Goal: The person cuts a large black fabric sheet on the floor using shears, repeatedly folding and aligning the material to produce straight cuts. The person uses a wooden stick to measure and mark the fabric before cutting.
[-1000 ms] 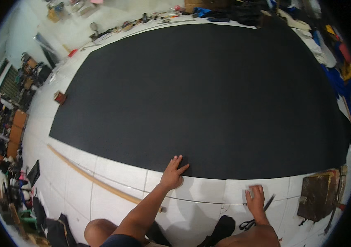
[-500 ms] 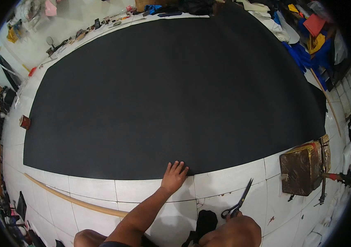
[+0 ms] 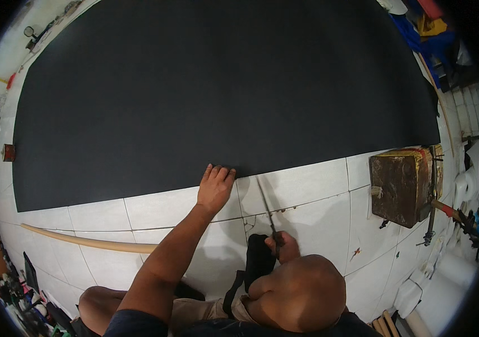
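Note:
A large black sheet (image 3: 194,101) of smooth material lies spread over the white floor. At its near edge is my left hand (image 3: 217,188), fingers bent close together over the edge; the thumb is hidden. My right hand (image 3: 285,247) is closed round the handles of a pair of dark scissors (image 3: 265,199), partly behind my knee. The blades point away from me and look closed or nearly so, seen edge-on. Their tips stop just short of the sheet's near edge, to the right of my left hand.
A brown, worn block-shaped thing (image 3: 399,188) with a metal bar stands by the sheet's right corner. A curved pale strip (image 3: 90,241) lies on the tiles (image 3: 155,213) at left. A small reddish tin (image 3: 8,153) sits at the left edge. Blue cloth (image 3: 413,36) is piled far right.
The view has tilted down and nearer. My left hand's spread fingers have drawn together and bent at the sheet's edge. The scissors have swung left, from slanting right to pointing toward the sheet.

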Demonstrator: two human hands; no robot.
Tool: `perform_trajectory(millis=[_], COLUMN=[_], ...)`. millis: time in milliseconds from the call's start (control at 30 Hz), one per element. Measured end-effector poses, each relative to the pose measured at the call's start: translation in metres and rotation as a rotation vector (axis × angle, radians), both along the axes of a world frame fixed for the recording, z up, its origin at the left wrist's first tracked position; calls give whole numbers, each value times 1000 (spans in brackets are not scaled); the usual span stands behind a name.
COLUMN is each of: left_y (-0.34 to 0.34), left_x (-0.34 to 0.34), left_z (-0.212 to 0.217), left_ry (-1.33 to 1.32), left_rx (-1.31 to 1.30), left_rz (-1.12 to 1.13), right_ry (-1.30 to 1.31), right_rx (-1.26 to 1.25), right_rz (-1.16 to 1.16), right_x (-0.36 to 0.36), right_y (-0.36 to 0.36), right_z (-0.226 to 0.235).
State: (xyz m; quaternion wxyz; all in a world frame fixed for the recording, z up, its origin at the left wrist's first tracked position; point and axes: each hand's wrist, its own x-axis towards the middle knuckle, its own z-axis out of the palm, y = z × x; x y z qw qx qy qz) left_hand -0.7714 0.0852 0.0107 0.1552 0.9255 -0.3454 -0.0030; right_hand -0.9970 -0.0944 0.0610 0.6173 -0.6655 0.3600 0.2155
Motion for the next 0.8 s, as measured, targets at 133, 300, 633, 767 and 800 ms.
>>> perform_trajectory(millis=[133, 300, 633, 767, 800], left_y=[-11, -4, -9, -7, -7], left_x=[-2, 0, 0, 0, 0], left_z=[-8, -4, 10, 5, 4], left_ry=[4, 140, 225, 191, 190], left_rx=[-96, -177, -258, -286, -283], left_rz=[-24, 15, 98, 91, 88], right_ry=[164, -14, -68, -45, -22], right_rx=[244, 355, 153, 112, 123], right_rz=[72, 6, 128, 168, 170], right_x=[-7, 23, 44, 49, 52], right_y=[-2, 24, 50, 50, 50], right_z=[-20, -9, -26, -22, -19])
